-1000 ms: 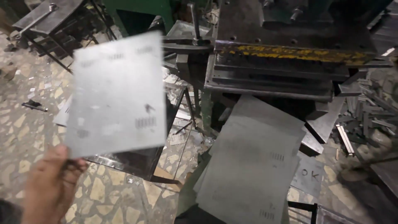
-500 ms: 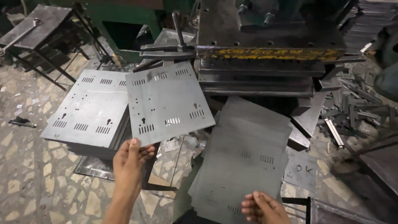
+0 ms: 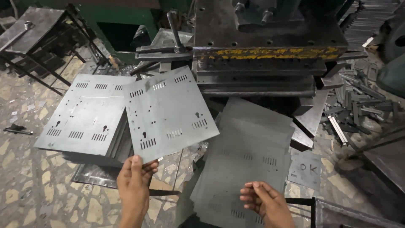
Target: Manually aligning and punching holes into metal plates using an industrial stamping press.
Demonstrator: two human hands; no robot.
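Observation:
My left hand [image 3: 136, 179] grips the near edge of a grey punched metal sheet [image 3: 168, 112] with slots and keyholes, held tilted in the air between two piles. My right hand [image 3: 265, 202] rests with bent fingers on the near end of a slanted stack of similar sheets [image 3: 249, 156] leaning below the press; it holds nothing. To the left lies another stack of punched sheets [image 3: 84, 116], its right edge under the held sheet.
A heavy metal press [image 3: 261, 42] with a yellow-flecked die edge stands straight ahead. Scrap strips [image 3: 354, 103] are heaped at the right. A dark metal stand [image 3: 38, 38] is at the far left on a stone-chip floor [image 3: 25, 181].
The held sheet swung from upright at the left down and rightward over the left stack's edge. My right hand came into view and moved up onto the slanted stack.

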